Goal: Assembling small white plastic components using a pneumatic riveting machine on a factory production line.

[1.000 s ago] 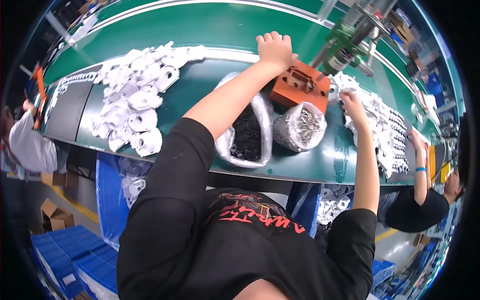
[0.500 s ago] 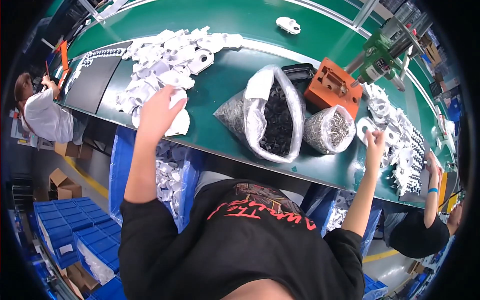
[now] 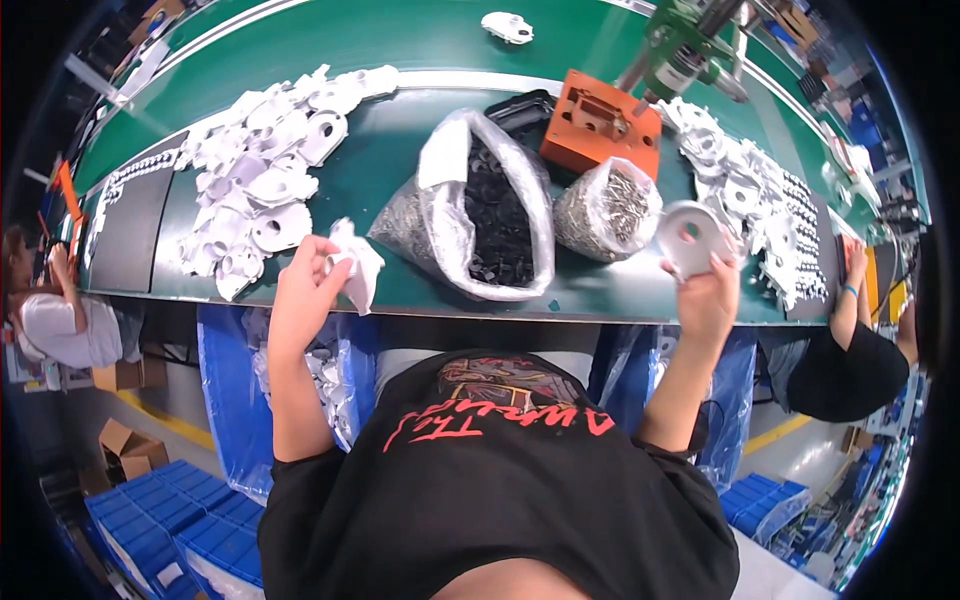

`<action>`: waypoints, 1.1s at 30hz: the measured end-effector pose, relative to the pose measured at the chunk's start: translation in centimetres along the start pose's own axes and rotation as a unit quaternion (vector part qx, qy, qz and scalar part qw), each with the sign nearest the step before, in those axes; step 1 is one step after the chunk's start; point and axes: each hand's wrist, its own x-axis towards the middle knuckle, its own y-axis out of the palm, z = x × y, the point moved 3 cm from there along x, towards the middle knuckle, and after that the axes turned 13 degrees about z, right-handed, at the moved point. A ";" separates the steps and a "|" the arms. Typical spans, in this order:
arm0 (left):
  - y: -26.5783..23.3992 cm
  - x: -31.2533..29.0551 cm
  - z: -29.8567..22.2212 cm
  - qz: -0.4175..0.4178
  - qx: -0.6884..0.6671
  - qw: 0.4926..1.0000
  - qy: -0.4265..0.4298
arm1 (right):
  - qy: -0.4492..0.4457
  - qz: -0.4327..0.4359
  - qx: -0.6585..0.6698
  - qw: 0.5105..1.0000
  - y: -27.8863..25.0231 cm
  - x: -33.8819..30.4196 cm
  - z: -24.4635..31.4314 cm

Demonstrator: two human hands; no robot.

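Wht pcs (image 3: 694,256) lifted; in L hand (image 3: 313,283), in R hand (image 3: 708,300)

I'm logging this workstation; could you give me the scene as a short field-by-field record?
Left hand: holds a tilted white part
Right hand: holds a holed white part
Bags: clear bag of black parts, left of clear bag of metal pieces
Fixture: orange block, behind the metal-piece bag
Machine: green head, beyond the block
Piles: left white pile, right white pile
Far strip: lone white part
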 end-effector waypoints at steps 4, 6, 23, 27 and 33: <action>4.5 0.2 -4.4 0.082 -0.257 0.918 0.290 | -0.011 0.133 0.077 0.988 6.9 1.0 -2.5; 7.6 0.8 -6.3 0.104 -0.276 0.902 0.315 | -0.062 0.178 0.088 0.978 9.5 0.7 -4.3; 12.5 0.0 -9.5 0.134 -0.393 0.827 0.380 | -0.175 0.318 -0.372 0.854 14.6 -1.0 -4.2; 12.5 0.3 -9.3 0.152 -0.396 0.822 0.379 | -0.161 0.301 -0.327 0.881 14.3 -1.5 -5.3; 13.0 0.9 -8.7 0.187 -0.407 0.817 0.364 | -0.204 0.294 -0.298 0.885 14.3 -1.7 -5.8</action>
